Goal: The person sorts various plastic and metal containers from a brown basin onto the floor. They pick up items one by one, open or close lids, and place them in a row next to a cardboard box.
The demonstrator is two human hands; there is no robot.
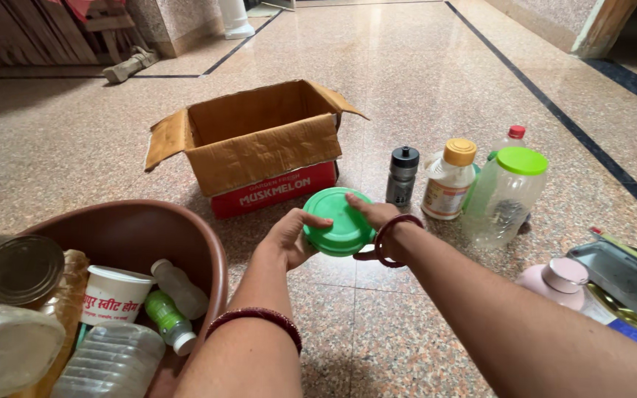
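Head view: both hands meet over the floor, just near of the open cardboard box [259, 144]. Left hand [289, 237] and right hand [377, 217] clasp a round green lid [340, 221] between them, fingers curled around its rim. Holding it level with an even grip on opposite edges would keep it from slipping. A brown tub [186, 236] of bottles sits at near left.
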